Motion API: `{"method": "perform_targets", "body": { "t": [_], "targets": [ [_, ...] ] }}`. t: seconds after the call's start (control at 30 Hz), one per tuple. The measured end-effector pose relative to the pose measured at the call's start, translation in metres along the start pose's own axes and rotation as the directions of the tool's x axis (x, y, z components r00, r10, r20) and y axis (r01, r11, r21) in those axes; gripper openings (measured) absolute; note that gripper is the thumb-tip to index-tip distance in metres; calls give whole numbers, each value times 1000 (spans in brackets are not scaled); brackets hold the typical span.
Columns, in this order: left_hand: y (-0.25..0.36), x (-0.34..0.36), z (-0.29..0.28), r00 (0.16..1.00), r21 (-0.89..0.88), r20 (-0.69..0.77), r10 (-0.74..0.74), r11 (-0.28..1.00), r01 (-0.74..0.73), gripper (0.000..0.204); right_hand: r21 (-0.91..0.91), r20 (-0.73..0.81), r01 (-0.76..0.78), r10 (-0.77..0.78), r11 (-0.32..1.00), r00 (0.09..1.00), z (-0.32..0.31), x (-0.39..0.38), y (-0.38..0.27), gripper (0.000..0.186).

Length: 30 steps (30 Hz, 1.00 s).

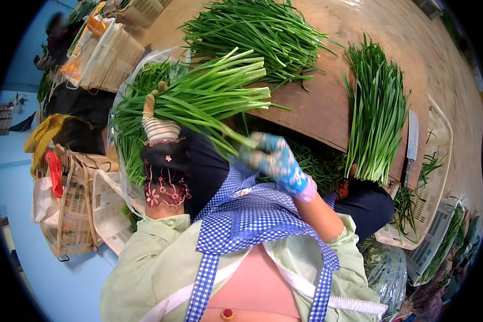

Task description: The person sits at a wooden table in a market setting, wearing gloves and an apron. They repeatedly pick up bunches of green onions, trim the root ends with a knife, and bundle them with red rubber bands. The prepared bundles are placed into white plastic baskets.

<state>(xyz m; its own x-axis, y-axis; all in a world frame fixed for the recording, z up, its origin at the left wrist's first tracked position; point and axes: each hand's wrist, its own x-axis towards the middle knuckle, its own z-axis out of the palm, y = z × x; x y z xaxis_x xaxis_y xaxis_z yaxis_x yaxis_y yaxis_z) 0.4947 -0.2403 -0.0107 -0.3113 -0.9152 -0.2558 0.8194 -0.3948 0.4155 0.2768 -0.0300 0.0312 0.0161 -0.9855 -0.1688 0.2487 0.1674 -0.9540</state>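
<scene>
My left hand (160, 122), in a striped glove under a dark embroidered sleeve cover, is closed around a bunch of garlic chives (214, 91). Their pale cut ends point right and the leaves trail left. A few stems hang lower than the rest, angled toward my lap. At the ends of those stems my right hand (280, 161), in a blue patterned glove, has its fingers curled in against them; the fingertips are blurred. More garlic chives lie in a clear plastic bag (124, 134) under and beside my left hand.
A large chive pile (257, 35) lies beyond on a brown board (316, 121). A neat chive bundle (378, 115) rests at its right, beside a knife (411, 140). A pale basket (440, 139) stands farther right. Crates (104, 56) and a woven basket (72, 198) line the left.
</scene>
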Motion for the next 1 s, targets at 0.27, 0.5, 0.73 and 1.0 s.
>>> {"method": "perform_targets", "body": {
  "t": [0.27, 0.5, 0.73, 1.0],
  "targets": [
    [5, 2, -3, 999, 65, -17, -27, 998, 28, 13, -739, -232, 81, -365, 669, 901, -49, -30, 12, 25],
    [-3, 4, 1, 989, 93, -81, -127, 987, 134, 10, -426, -362, 176, -345, 888, 866, -40, 47, -3, 31],
    [-2, 6, -9, 982, 126, -144, -120, 982, 138, 14, -837, -275, 221, -734, 500, 620, -36, 29, -2, 14],
    [16, 9, -11, 968, 66, -230, -100, 991, 118, 14, -936, -219, -149, -197, 319, 956, -84, -38, 48, 14]
  ]
}}
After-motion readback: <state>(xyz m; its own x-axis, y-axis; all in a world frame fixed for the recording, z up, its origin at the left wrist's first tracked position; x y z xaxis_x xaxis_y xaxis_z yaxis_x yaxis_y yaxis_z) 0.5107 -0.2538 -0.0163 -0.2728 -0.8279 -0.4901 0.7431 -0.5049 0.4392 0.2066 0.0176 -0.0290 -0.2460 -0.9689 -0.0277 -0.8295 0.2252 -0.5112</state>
